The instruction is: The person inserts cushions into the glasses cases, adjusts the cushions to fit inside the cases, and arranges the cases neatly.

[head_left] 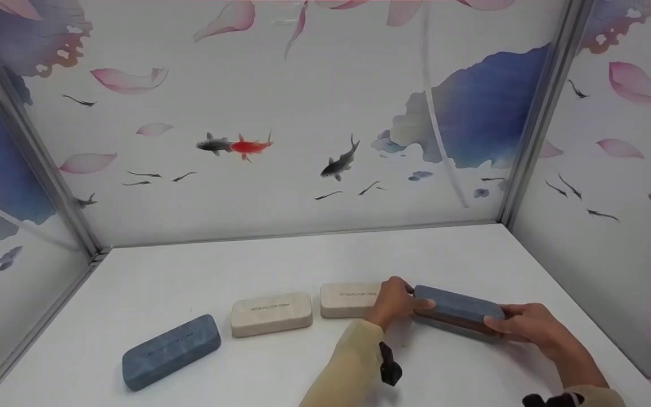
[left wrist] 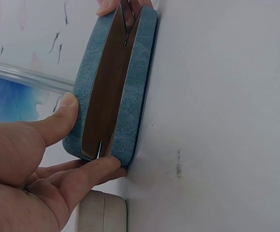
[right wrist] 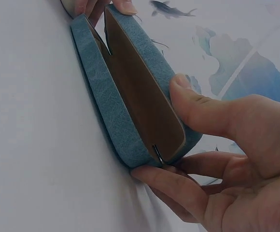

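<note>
A blue glasses case (head_left: 458, 305) lies on the white table at the right, its lid partly raised. Through the gap the brown lining (left wrist: 108, 92) shows, with a thin metal hinge strip at each end. My left hand (head_left: 396, 302) grips the case's left end, thumb on the lid and fingers at the lower half. At the other end my right hand (head_left: 534, 328) holds it the same way, its thumb (right wrist: 183, 87) against the lid. Just left of my left hand sits a closed cream glasses case (head_left: 348, 299), partly hidden by that hand.
Another cream case (head_left: 272, 315) and a second blue case (head_left: 171, 351) lie closed on the table (head_left: 235, 373) to the left. Printed panels with fish and petals wall the table at the back (head_left: 280, 198) and both sides.
</note>
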Motion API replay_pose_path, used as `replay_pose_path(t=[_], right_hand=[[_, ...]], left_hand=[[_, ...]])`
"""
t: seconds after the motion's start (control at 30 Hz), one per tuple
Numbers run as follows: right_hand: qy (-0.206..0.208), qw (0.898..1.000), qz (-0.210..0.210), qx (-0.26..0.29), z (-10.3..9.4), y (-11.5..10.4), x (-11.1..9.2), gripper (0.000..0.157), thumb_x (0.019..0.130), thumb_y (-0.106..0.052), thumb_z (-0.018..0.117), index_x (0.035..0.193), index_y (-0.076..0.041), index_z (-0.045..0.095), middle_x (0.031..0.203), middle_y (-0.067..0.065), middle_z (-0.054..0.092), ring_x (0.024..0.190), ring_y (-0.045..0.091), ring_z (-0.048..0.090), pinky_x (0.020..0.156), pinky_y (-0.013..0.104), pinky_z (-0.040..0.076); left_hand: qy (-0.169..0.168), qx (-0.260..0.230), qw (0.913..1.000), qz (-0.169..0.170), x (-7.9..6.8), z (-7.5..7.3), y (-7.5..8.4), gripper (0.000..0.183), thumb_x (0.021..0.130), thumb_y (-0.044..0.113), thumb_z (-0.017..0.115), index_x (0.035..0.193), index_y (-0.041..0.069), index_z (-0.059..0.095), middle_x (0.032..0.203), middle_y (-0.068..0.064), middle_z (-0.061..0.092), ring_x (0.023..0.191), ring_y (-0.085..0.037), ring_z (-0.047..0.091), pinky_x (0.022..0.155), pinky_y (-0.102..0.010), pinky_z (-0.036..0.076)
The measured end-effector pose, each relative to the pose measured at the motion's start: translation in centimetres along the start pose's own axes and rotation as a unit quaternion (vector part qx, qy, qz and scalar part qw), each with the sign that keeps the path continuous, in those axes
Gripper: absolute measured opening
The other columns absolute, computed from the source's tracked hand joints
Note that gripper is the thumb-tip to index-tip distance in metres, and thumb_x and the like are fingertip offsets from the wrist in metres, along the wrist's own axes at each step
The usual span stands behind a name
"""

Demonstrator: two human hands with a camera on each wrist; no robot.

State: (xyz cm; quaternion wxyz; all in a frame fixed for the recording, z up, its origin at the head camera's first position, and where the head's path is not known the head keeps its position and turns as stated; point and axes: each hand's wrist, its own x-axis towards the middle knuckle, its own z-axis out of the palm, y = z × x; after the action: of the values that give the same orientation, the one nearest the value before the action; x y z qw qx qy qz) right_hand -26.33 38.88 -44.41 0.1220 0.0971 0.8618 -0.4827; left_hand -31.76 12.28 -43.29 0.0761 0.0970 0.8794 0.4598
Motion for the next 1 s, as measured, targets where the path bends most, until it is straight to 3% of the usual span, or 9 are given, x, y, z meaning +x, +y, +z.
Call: replay_pose_path(t=[0.23,0.4,0.7,1.0], right_hand=[[0.003,1.000,0.021,-0.020,0.06,-0.12,0.06,0.097,0.082,-0.043,0.082,0.148,0.010,0.036,0.152,0.036,0.035,0.132,0.041,0.047,0.095,0.039,0.053],[0.004,0.999,0.023,-0.036,0.04,-0.29,0.11,0.099,0.082,-0.045,0.082,0.148,0.011,0.035,0.152,0.037,0.034,0.130,0.042,0.044,0.098,0.043,0.050],[-0.001,0.997,0.012,-0.071,0.21,0.11,0.25,0.101,0.081,-0.046,0.082,0.147,0.013,0.035,0.153,0.039,0.029,0.135,0.050,0.036,0.110,0.059,0.037],[-0.005,0.997,-0.008,-0.072,0.13,0.05,0.09,0.100,0.082,-0.040,0.083,0.147,0.016,0.032,0.152,0.039,0.032,0.138,0.053,0.034,0.112,0.059,0.037]], left_hand=[[0.005,0.009,0.9999,-0.002,-0.04,0.06,-0.05,0.052,0.079,0.026,0.087,0.116,-0.006,0.069,0.119,-0.015,0.071,0.112,-0.025,0.066,0.095,-0.038,0.055],[0.009,0.005,0.9999,-0.003,0.04,0.17,-0.07,0.051,0.077,0.024,0.088,0.115,-0.005,0.070,0.119,-0.015,0.071,0.113,-0.024,0.066,0.095,-0.038,0.055],[0.017,0.018,0.9997,-0.005,-0.05,0.71,-0.07,0.052,0.075,0.021,0.090,0.116,-0.005,0.069,0.120,-0.015,0.071,0.116,-0.026,0.065,0.097,-0.037,0.054],[0.015,0.008,0.9999,0.001,-0.19,0.55,-0.06,0.055,0.075,0.020,0.090,0.118,-0.005,0.068,0.123,-0.016,0.069,0.117,-0.027,0.065,0.095,-0.037,0.055]])
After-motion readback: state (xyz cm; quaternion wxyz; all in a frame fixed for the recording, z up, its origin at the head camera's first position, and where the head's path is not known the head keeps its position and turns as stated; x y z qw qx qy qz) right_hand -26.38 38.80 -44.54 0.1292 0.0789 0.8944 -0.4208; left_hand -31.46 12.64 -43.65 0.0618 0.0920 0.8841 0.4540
